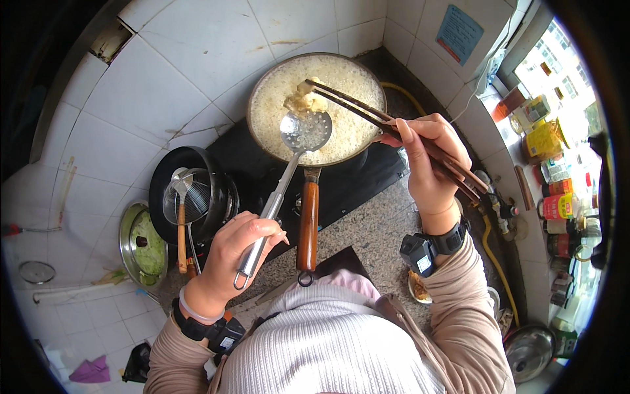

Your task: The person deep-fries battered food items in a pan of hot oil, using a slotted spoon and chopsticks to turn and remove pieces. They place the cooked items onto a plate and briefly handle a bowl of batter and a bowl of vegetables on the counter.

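A round pan (251, 129) with a wooden handle (308, 221) stands on the black stove, full of pale, bubbling liquid. My left hand (248, 244) grips the steel handle of a perforated skimmer (306, 132), whose bowl is over the liquid. In my right hand (433, 162) is a pair of dark wooden chopsticks (362, 109). Their tips touch a pale yellow clump of food (307, 101) just beyond the skimmer bowl. Whether the clump is pinched between the tips or only touched, I cannot tell.
A black wok (158, 207) with a mesh strainer (189, 197) sits left of the pan. Beside it is a metal bowl (129, 231) holding something green. A bowl of brown food (418, 288) stands on the granite counter (364, 216). Jars (558, 206) line the windowsill; a yellow hose (487, 241) runs along the right.
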`<state>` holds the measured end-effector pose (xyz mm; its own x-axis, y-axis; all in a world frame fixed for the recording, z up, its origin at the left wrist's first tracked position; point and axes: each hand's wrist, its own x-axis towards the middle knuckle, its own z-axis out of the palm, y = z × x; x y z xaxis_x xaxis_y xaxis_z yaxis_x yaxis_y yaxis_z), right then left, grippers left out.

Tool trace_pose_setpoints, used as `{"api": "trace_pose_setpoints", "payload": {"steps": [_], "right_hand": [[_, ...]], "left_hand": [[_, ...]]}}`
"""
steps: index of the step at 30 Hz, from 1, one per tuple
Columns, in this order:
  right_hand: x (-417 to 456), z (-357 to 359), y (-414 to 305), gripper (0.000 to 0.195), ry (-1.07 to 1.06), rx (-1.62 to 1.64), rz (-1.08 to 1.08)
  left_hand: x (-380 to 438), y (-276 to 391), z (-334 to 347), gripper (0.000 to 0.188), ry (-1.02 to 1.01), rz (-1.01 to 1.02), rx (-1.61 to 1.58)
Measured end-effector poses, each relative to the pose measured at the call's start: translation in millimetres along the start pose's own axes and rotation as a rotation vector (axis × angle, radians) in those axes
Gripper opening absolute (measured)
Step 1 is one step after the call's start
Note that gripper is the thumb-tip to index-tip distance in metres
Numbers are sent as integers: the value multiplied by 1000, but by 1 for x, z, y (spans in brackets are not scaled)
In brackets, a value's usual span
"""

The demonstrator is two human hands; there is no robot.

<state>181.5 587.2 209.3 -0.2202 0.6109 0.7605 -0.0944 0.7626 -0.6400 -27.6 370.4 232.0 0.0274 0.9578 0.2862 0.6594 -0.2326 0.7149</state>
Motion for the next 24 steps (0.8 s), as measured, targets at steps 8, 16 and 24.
{"api": "trace_pose_setpoints", "payload": {"steps": [8, 16, 24], "right_hand": [[-9, 5, 1, 2, 29, 56, 68], [-22, -1, -1, 18, -270, -125, -384], [-32, -18, -3, 7, -292, 51, -57]], "left_hand": [[-2, 6, -2, 4, -9, -17, -1], [-2, 14, -3, 4, 73, -93, -162], [-3, 2, -2, 1, 144, -51, -137]]}}
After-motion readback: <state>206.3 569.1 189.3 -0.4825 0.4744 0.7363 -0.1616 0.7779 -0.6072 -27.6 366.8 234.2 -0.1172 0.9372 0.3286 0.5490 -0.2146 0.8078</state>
